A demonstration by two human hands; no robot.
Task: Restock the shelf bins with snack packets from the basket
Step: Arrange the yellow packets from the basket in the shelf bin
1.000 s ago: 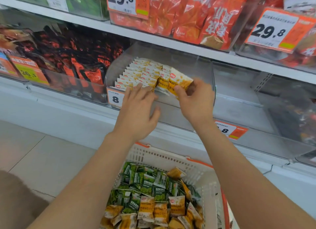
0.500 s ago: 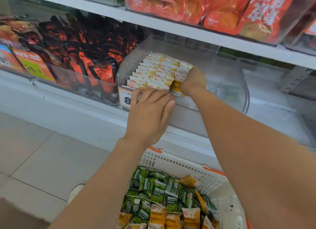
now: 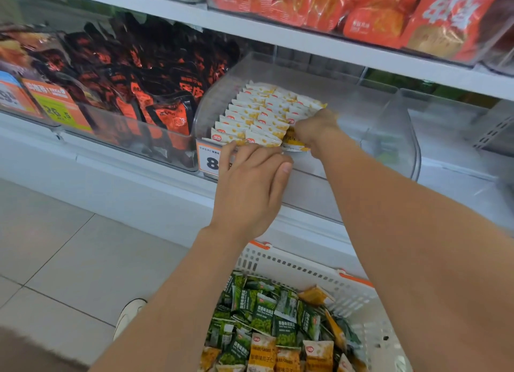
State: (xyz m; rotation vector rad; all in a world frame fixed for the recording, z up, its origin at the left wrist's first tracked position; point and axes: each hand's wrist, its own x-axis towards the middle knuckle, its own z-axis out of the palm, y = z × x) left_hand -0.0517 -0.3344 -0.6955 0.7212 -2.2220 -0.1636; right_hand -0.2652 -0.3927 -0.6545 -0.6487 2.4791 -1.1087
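A second ago the right grip (image 3: 315,128) held the yellow packet (image 3: 295,144) above the clear bin (image 3: 400,127). Now it has pushed the packet down at the front of the rows of packets (image 3: 250,113), fingers curled over its top. The left grip (image 3: 250,185) lies flat with straight fingers, bracing the front packets. This packet looks nearly seated, and the basket (image 3: 294,267) below holds many more.

Both arms fwd, L hand (image 3: 250,188) flat, palm down, R hand (image 3: 315,128) ahead, curled, pinching
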